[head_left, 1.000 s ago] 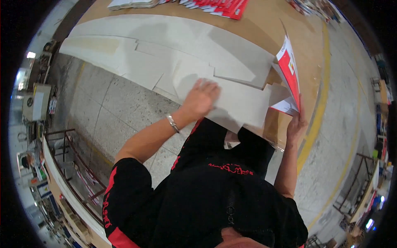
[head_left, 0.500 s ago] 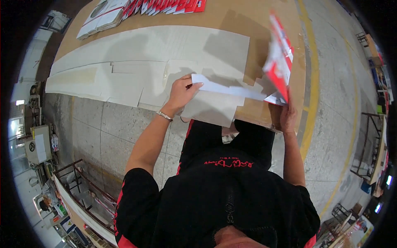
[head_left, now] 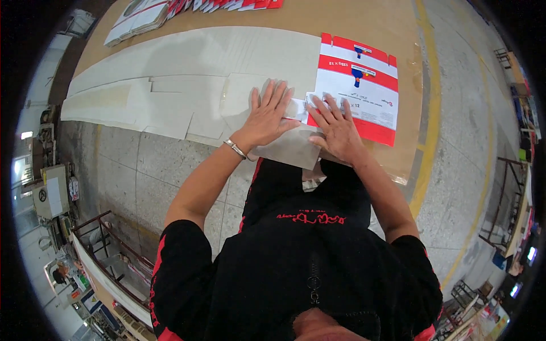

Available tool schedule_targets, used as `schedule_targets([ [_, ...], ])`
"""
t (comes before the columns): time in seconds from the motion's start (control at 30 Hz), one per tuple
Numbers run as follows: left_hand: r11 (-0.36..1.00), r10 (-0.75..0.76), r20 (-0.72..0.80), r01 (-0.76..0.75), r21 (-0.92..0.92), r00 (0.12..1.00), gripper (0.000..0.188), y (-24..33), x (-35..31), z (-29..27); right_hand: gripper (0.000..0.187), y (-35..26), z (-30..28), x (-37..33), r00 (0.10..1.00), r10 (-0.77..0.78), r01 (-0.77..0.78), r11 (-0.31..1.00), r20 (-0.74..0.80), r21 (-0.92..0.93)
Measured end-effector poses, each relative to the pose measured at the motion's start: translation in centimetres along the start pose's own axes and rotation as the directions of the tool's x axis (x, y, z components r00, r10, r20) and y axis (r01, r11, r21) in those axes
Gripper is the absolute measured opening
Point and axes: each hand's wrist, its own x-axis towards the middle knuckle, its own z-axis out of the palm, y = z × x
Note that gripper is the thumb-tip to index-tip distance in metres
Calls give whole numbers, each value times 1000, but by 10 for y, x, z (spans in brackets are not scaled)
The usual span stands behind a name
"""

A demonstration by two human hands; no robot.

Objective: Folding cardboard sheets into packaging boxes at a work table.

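Note:
A flat carton blank (head_left: pixel 378 85), printed red and white with small blue tool pictures, lies at the right of the table, its slotted edge away from me. My right hand (head_left: pixel 338 128) rests palm down on its lower left part, fingers stretched out. My left hand (head_left: pixel 266 116) lies spread on and beside the narrow white strip at the blank's left end, partly hiding it. Both hands hold nothing. Under them are overlapping pale grey card sheets (head_left: pixel 193 57), which spread over the table to the left.
A brown board-topped table (head_left: pixel 406 74) stands before me. At its far left edge sit a stack of white folded cartons (head_left: pixel 133 23) and a fanned row of red and white cartons (head_left: pixel 227 4). A metal-framed rack (head_left: pixel 105 244) stands on the concrete floor at lower left.
The blank, held up and tilted in both hands before, now lies flat, printed side up. My left hand has let go of its strip and flattened; my right hand has moved left onto it.

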Motion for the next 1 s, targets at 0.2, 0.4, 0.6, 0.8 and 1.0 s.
schedule_targets([
  [0.2,986,47,121,-65,153,991,90,-33,-50,-51,74,3,9,2,1000,-7,6,1000,-25,-28],
  [0.4,955,116,116,-142,259,986,84,-41,-50,-79,71,3,10,3,999,-3,2,1000,-37,-29],
  [0.6,914,235,84,-250,321,968,59,-61,-48,-80,69,-3,12,6,999,23,-23,1000,-32,0],
  [0.8,993,-105,71,108,-50,992,59,-62,-32,-90,70,2,11,5,998,38,-39,999,-41,-12],
  [1.0,511,-770,-394,115,-852,502,49,-42,-12,-15,71,-3,12,11,996,64,-64,998,-59,15],
])
